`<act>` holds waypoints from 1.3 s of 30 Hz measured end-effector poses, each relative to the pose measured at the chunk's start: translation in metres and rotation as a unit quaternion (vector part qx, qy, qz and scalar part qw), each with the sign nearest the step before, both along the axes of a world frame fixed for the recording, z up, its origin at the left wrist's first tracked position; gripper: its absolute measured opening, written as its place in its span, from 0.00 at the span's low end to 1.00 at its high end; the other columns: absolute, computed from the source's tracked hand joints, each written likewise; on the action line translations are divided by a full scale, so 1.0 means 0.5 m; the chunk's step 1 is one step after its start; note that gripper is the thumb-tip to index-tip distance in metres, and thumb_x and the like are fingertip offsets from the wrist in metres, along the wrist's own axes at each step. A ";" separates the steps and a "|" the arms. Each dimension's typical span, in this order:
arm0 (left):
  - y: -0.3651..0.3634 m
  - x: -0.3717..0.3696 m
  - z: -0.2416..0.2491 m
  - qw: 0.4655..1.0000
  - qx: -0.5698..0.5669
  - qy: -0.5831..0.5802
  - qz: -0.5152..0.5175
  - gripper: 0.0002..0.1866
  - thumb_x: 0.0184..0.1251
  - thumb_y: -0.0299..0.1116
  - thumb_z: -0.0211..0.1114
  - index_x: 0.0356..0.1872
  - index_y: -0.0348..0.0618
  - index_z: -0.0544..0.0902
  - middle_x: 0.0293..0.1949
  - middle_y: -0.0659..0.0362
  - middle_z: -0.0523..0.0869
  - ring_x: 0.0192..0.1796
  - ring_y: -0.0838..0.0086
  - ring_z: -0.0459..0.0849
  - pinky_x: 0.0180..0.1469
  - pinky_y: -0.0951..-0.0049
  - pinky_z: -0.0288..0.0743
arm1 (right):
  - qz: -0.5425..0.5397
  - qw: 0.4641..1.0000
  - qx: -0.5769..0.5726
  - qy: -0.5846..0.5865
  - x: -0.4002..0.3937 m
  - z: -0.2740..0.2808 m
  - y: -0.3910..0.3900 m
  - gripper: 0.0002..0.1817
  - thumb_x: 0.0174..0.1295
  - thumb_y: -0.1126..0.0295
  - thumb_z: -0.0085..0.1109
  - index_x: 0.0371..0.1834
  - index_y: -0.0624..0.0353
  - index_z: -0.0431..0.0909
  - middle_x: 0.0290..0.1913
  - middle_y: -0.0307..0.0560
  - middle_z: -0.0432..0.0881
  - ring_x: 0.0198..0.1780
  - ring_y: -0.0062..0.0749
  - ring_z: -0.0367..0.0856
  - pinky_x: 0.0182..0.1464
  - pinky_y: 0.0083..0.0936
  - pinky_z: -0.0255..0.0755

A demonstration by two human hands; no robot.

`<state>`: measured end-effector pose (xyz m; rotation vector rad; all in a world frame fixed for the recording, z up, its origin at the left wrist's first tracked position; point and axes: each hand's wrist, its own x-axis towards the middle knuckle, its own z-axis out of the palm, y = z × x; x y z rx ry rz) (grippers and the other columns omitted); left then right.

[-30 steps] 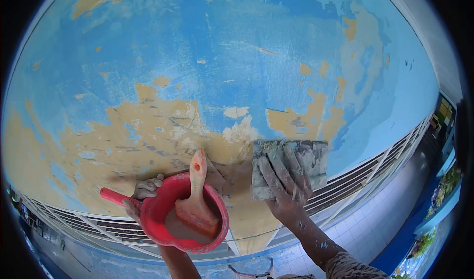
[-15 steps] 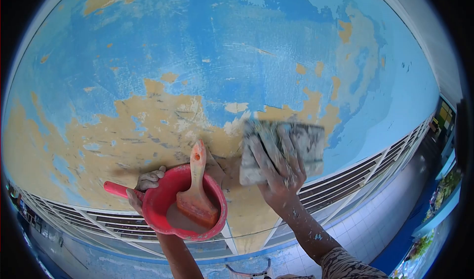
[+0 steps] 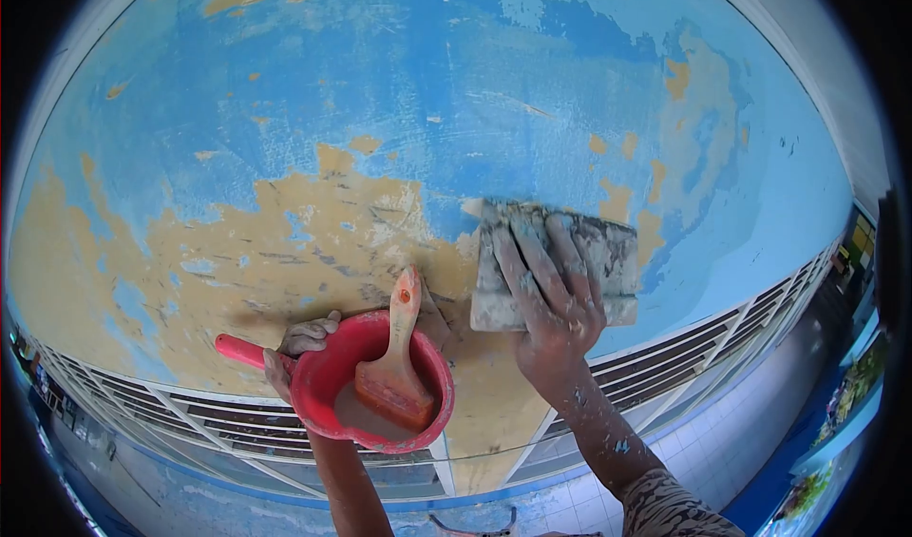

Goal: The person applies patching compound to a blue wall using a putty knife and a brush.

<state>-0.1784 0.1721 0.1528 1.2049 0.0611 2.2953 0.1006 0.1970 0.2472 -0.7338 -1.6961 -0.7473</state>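
My left hand (image 3: pixel 302 340) is closed round the handle of a red plastic dipper (image 3: pixel 302 409). Murky greyish liquid (image 3: pixel 375 425) lies in it, and a wide paintbrush (image 3: pixel 399 366) leans inside with its wooden handle up. My right hand (image 3: pixel 560 299), spattered with paint flecks, grips a wide putty scraper (image 3: pixel 613 266). Several fingers lie along the scraper's smeared grey face; the thumb is hidden. The scraper's upper edge is against or very close to the wall (image 3: pixel 332 223), where blue paint meets bare tan patches.
Louvred window openings with white frames (image 3: pixel 655 375) run below the wall on both sides. Light tiles (image 3: pixel 665 451) show beneath them at the right. Plants (image 3: pixel 850 380) stand beyond, at the far right. A pale ceiling edge (image 3: pixel 774 24) borders the wall at the upper right.
The scraper and my right hand have moved slightly up against the wall's paint patches. The dipper stays in my left hand. The whole view has shifted a little.
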 end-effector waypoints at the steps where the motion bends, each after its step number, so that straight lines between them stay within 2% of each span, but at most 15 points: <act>1: 0.001 -0.001 -0.001 1.000 0.003 -0.001 0.001 0.36 0.80 0.58 0.41 0.27 0.33 0.81 0.35 0.49 0.81 0.47 0.50 0.81 0.68 0.37 0.67 | 0.001 1.000 -0.012 0.002 -0.007 0.002 -0.008 0.35 0.44 0.76 0.63 0.64 0.50 0.82 0.67 0.42 0.79 0.70 0.49 0.74 0.71 0.51 0.68; 2: -0.002 0.000 -0.002 1.000 0.006 -0.004 0.002 0.36 0.80 0.58 0.40 0.28 0.33 0.81 0.35 0.49 0.81 0.47 0.50 0.81 0.68 0.37 0.67 | 0.000 1.000 -0.014 0.002 0.000 -0.009 -0.014 0.35 0.44 0.76 0.63 0.64 0.50 0.82 0.67 0.42 0.79 0.70 0.49 0.74 0.71 0.51 0.68; 4: -0.007 0.004 -0.002 1.000 0.001 -0.002 0.007 0.36 0.80 0.58 0.40 0.27 0.33 0.81 0.35 0.49 0.81 0.47 0.50 0.81 0.68 0.37 0.67 | -0.007 0.998 -0.043 -0.038 0.018 -0.043 -0.020 0.26 0.55 0.66 0.67 0.61 0.53 0.84 0.62 0.45 0.82 0.67 0.53 0.76 0.68 0.50 0.70; 7: -0.005 0.003 -0.005 1.000 0.002 -0.002 0.012 0.37 0.80 0.58 0.40 0.27 0.33 0.81 0.35 0.49 0.81 0.47 0.50 0.82 0.68 0.37 0.67 | -0.018 0.998 0.017 -0.055 0.021 -0.064 0.003 0.27 0.53 0.65 0.68 0.60 0.54 0.85 0.62 0.45 0.82 0.67 0.53 0.76 0.67 0.50 0.70; 8: -0.003 0.001 -0.003 1.000 0.000 0.000 0.009 0.37 0.80 0.58 0.40 0.27 0.33 0.81 0.35 0.49 0.81 0.47 0.50 0.82 0.67 0.38 0.67 | -0.019 0.998 0.019 -0.053 0.012 -0.038 -0.001 0.27 0.53 0.65 0.68 0.60 0.54 0.85 0.62 0.45 0.82 0.67 0.53 0.76 0.67 0.50 0.70; 10: -0.005 0.016 0.004 1.000 -0.006 -0.013 0.025 0.37 0.80 0.58 0.40 0.27 0.33 0.81 0.35 0.49 0.81 0.47 0.50 0.82 0.67 0.38 0.67 | -0.018 1.000 0.006 -0.025 -0.011 0.024 -0.014 0.27 0.51 0.67 0.68 0.59 0.53 0.85 0.62 0.46 0.82 0.68 0.53 0.76 0.68 0.52 0.69; 11: -0.008 0.020 0.005 0.999 -0.015 -0.027 0.042 0.37 0.80 0.58 0.40 0.28 0.33 0.81 0.35 0.49 0.81 0.47 0.50 0.82 0.67 0.38 0.68 | -0.001 1.000 -0.005 -0.020 -0.012 0.017 -0.014 0.27 0.50 0.72 0.66 0.58 0.54 0.86 0.61 0.46 0.83 0.68 0.54 0.76 0.68 0.52 0.69; 12: -0.011 0.018 0.002 0.999 -0.018 -0.028 0.041 0.37 0.80 0.58 0.40 0.28 0.33 0.81 0.35 0.49 0.81 0.47 0.50 0.82 0.67 0.38 0.68 | -0.003 1.000 -0.008 -0.021 -0.007 -0.007 -0.012 0.27 0.50 0.72 0.66 0.58 0.54 0.86 0.61 0.46 0.83 0.68 0.54 0.76 0.68 0.52 0.69; 15: -0.005 0.008 -0.003 1.000 0.001 -0.020 0.012 0.37 0.80 0.58 0.40 0.28 0.32 0.81 0.35 0.49 0.81 0.47 0.50 0.82 0.67 0.37 0.68 | 0.017 0.999 0.002 -0.045 0.010 -0.050 0.000 0.30 0.49 0.77 0.60 0.61 0.49 0.85 0.68 0.43 0.78 0.71 0.49 0.74 0.70 0.52 0.68; 19: -0.002 0.004 -0.002 1.000 0.007 -0.007 -0.001 0.37 0.80 0.58 0.41 0.28 0.32 0.81 0.35 0.49 0.81 0.47 0.50 0.82 0.67 0.37 0.68 | -0.005 0.999 0.046 -0.020 -0.017 0.056 0.011 0.29 0.52 0.76 0.60 0.62 0.50 0.84 0.66 0.42 0.79 0.69 0.48 0.75 0.69 0.51 0.69; 25: -0.008 0.007 -0.001 1.000 -0.003 -0.008 0.009 0.36 0.80 0.58 0.41 0.28 0.33 0.81 0.35 0.49 0.82 0.47 0.51 0.82 0.67 0.37 0.67 | -0.009 0.999 0.015 -0.051 0.002 -0.028 -0.011 0.28 0.55 0.75 0.59 0.63 0.47 0.83 0.65 0.39 0.80 0.70 0.47 0.74 0.69 0.50 0.69; 30: -0.002 0.012 -0.003 1.000 0.008 -0.020 0.002 0.36 0.80 0.58 0.40 0.28 0.33 0.82 0.35 0.50 0.82 0.47 0.52 0.82 0.66 0.39 0.68 | -0.013 0.999 0.028 -0.040 -0.021 0.012 0.003 0.25 0.57 0.73 0.60 0.61 0.46 0.85 0.65 0.38 0.81 0.71 0.47 0.74 0.70 0.51 0.69; 34: -0.010 0.005 -0.004 1.000 -0.006 -0.007 0.018 0.36 0.80 0.58 0.41 0.28 0.34 0.82 0.34 0.51 0.82 0.46 0.54 0.82 0.66 0.39 0.68 | -0.036 0.998 0.048 -0.018 0.012 -0.003 0.012 0.25 0.57 0.72 0.60 0.61 0.47 0.85 0.65 0.40 0.81 0.70 0.46 0.75 0.71 0.52 0.68; 39: -0.012 0.013 0.003 1.000 -0.019 -0.002 0.025 0.36 0.80 0.58 0.40 0.28 0.34 0.82 0.34 0.51 0.82 0.46 0.54 0.82 0.66 0.40 0.68 | -0.018 0.999 0.029 0.006 0.007 0.034 0.006 0.26 0.55 0.76 0.61 0.59 0.47 0.86 0.63 0.40 0.83 0.69 0.46 0.76 0.71 0.51 0.68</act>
